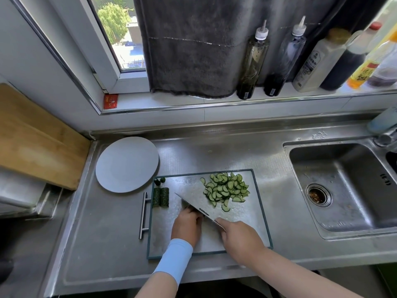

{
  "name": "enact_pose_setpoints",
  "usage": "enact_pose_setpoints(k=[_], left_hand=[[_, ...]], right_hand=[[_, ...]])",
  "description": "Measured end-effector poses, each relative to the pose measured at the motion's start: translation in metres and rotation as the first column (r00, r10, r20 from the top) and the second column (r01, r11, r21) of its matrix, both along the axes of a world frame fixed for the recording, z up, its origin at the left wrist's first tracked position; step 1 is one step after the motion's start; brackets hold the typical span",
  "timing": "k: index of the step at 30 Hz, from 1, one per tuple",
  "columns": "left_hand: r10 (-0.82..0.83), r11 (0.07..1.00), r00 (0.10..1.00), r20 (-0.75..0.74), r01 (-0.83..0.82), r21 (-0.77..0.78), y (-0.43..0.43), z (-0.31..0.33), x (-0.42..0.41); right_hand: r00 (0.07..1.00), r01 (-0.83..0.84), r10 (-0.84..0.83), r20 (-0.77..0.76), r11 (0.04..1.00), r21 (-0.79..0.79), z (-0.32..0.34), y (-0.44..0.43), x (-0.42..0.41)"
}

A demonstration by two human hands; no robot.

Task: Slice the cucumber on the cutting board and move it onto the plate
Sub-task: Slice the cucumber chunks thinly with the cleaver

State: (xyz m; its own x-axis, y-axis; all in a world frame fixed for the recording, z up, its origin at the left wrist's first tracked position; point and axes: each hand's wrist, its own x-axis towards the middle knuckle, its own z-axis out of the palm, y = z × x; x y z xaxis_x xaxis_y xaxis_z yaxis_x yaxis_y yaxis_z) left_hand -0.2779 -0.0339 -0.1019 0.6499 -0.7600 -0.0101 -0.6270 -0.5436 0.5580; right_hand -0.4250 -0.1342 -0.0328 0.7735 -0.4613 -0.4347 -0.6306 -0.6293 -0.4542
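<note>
Curls fingers of left hand knuckles-first against the blade, tips tucked away from the edge (whatever they pin is hidden; cannot tell). Has plate bare at far left, just beside the board's corner, handy for the transfer. Parks two uncut chunks at its left edge, out of the blade's way. Grips knife in right hand, forefinger along the spine, likely for control. Has slices heaped upper right, apart from the cutting spot.
</note>
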Motion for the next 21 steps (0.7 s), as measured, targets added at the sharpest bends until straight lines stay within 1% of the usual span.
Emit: enact_pose_setpoints(k=[4, 9, 15, 21], left_hand=[[-0.005, 1.0, 1.0, -0.006, 0.004, -0.028, 0.0, -0.003, 0.0], [-0.001, 1.0, 1.0, -0.006, 0.001, -0.025, 0.001, -0.001, -0.001], [0.015, 0.999, 1.0, 0.002, -0.015, -0.033, 0.002, 0.001, -0.002], [-0.02, 0.999, 0.999, 0.051, 0.023, -0.049, 0.002, 0.003, -0.002]], right_hand=[[1.0, 0.015, -0.015, -0.006, 0.999, 0.033, -0.006, -0.003, 0.019], [1.0, 0.017, -0.017, 0.005, 1.0, 0.018, -0.007, 0.003, 0.031], [0.999, 0.007, -0.007, 0.037, 1.0, 0.004, -0.002, 0.005, 0.016], [1.0, 0.008, -0.008, 0.029, 1.0, 0.001, 0.002, 0.004, -0.006]])
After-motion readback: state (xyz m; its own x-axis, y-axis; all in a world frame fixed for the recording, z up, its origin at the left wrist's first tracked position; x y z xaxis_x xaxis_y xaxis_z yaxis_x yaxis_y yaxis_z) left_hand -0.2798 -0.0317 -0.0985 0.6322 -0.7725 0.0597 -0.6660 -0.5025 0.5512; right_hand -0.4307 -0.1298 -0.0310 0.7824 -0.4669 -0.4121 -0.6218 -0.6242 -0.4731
